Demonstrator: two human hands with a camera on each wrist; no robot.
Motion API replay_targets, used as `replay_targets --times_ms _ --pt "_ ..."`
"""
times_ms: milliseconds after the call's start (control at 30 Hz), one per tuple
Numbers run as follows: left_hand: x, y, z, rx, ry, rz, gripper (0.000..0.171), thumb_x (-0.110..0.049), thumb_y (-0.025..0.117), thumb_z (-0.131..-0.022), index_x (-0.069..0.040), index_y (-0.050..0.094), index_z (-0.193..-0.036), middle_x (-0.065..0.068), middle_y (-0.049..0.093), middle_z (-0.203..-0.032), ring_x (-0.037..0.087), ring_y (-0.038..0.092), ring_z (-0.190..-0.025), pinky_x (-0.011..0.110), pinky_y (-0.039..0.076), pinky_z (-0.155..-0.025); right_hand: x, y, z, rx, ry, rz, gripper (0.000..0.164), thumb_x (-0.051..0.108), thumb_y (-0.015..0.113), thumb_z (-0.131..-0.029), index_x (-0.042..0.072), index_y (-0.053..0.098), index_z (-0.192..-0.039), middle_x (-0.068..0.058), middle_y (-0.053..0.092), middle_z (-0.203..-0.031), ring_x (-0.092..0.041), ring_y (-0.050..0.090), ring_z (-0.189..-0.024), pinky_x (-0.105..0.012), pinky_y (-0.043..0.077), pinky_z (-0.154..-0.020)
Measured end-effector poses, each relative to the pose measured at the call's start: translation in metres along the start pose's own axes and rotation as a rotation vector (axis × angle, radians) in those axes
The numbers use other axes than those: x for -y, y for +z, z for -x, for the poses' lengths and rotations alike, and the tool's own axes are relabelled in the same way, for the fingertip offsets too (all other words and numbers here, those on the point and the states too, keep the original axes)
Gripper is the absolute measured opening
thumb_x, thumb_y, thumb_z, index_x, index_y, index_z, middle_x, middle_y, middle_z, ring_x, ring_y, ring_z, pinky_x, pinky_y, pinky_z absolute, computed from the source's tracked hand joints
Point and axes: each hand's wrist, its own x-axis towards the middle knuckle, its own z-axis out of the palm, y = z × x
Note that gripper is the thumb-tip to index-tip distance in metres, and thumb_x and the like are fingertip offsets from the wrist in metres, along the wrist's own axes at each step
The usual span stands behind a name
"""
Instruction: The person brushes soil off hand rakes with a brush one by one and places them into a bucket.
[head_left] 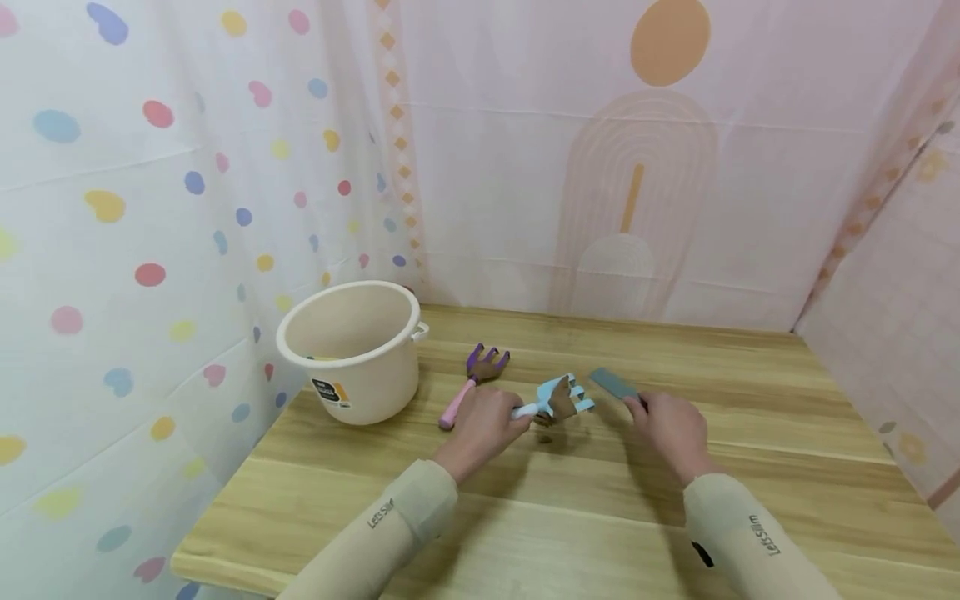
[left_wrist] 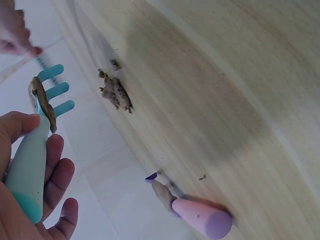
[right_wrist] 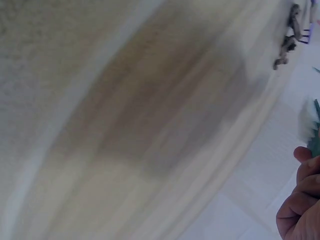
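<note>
My left hand (head_left: 486, 421) grips the pale handle of a small light-blue hand rake (head_left: 525, 411). Brown mud (head_left: 561, 400) clings to the rake's head, which is held above the table. In my right hand (head_left: 672, 429) is a teal brush (head_left: 615, 384), pointing toward the rake but apart from it; whitish bristles show blurred in the right wrist view. Brown clumps (left_wrist: 116, 92) lie on the wood beneath the rake. A second hand rake (head_left: 459, 404), with pink handle and purple prongs, lies left of my left hand, brown dirt on its head.
A cream bucket (head_left: 378, 390) stands at the table's left side; its bottom inside is hidden. The wooden table (head_left: 765, 400) meets a patterned curtain (head_left: 487, 200) at the back, with more printed cloth at both sides.
</note>
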Motion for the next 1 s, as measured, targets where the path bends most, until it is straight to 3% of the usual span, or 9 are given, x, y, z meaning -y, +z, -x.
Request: replay_targets --times_ms 200,300,500,800,1000 --pt "0.001 0.003 0.001 0.028 0.008 -0.011 0.019 -0.025 0.074 -0.084 -0.017 0.068 -0.068 -0.012 0.047 -0.054 0.006 0.042 -0.049 0.025 0.036 -0.050 0.029 0.004 -0.002 -0.081 -0.193 -0.034 0.025 0.031 0.061 -0.098 0.010 0.071 -0.091 0.001 0.059 -0.065 -0.014 0.047 -0.054 -0.032 0.038 -0.047" --pt "0.000 0.003 0.000 0.020 0.013 -0.013 0.020 -0.026 0.073 -0.085 -0.017 0.068 -0.068 -0.011 0.046 -0.054 0.006 0.042 -0.049 0.026 0.036 -0.050 0.037 0.009 -0.001 -0.106 -0.252 0.017 0.022 0.030 0.065 -0.097 0.012 0.069 -0.085 0.001 0.060 -0.067 -0.015 0.048 -0.055 -0.033 0.039 -0.048" --pt "-0.001 0.003 0.002 0.017 0.016 -0.026 0.029 -0.027 0.073 -0.087 -0.018 0.061 -0.061 -0.012 0.042 -0.051 0.006 0.039 -0.047 0.025 0.035 -0.050 0.038 0.014 0.001 -0.141 -0.213 0.097 0.022 0.029 0.067 -0.095 0.013 0.067 -0.081 -0.001 0.060 -0.066 -0.016 0.047 -0.053 -0.034 0.038 -0.044" --pt "-0.002 0.004 0.001 0.006 0.031 -0.042 0.028 -0.027 0.072 -0.087 -0.019 0.062 -0.062 -0.013 0.041 -0.050 0.005 0.039 -0.046 0.025 0.035 -0.050 0.033 0.016 0.003 -0.111 -0.159 0.109 0.024 0.031 0.063 -0.098 0.009 0.072 -0.091 -0.003 0.062 -0.069 -0.015 0.048 -0.052 -0.030 0.036 -0.043" --pt "-0.004 0.003 0.001 0.012 0.034 -0.046 0.032 -0.029 0.072 -0.087 -0.020 0.058 -0.059 -0.013 0.040 -0.049 0.005 0.038 -0.046 0.025 0.034 -0.051 0.030 0.017 0.004 -0.120 -0.144 0.106 0.026 0.031 0.064 -0.097 0.009 0.072 -0.089 -0.002 0.060 -0.065 -0.015 0.046 -0.051 -0.030 0.036 -0.043"
